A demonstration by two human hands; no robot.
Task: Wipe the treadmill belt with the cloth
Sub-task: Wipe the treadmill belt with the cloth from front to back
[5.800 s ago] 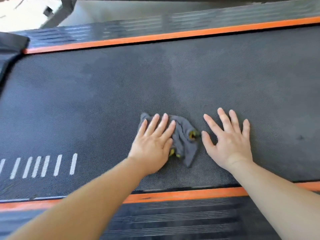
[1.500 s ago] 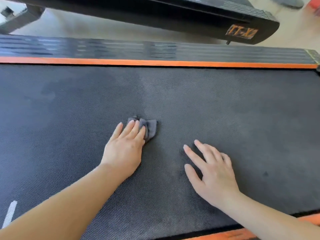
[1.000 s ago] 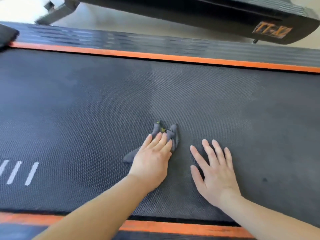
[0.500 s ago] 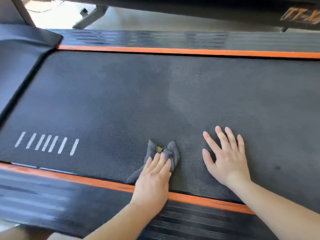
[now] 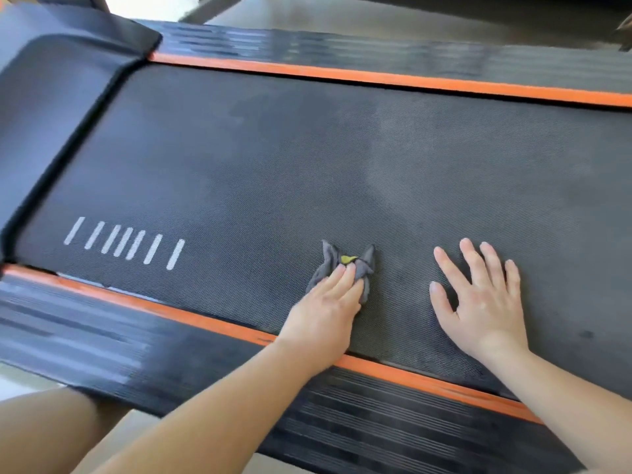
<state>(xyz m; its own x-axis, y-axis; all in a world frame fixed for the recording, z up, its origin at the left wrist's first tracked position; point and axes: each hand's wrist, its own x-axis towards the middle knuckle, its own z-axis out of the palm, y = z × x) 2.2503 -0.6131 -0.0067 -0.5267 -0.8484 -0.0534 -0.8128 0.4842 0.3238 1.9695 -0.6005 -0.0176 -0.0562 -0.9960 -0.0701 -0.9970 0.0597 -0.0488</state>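
Note:
The dark textured treadmill belt (image 5: 307, 172) fills most of the head view. A small crumpled grey cloth (image 5: 362, 263) with a yellow spot lies on it near the front edge. My left hand (image 5: 325, 314) presses flat on the cloth's near part, fingers together, covering much of it. To the right of the cloth, my right hand (image 5: 482, 302) rests flat on the bare belt with fingers spread, holding nothing.
Orange strips run along the near edge (image 5: 205, 318) and far edge (image 5: 376, 77) of the belt, with ribbed black side rails beyond them. White stripes (image 5: 124, 242) mark the belt at left. The motor cover (image 5: 51, 97) rises at far left. My knee (image 5: 44, 432) shows at bottom left.
My left hand has drawn the cloth back toward the near edge of the belt over the last second. The view has shifted left, showing the motor cover. My right hand stays flat.

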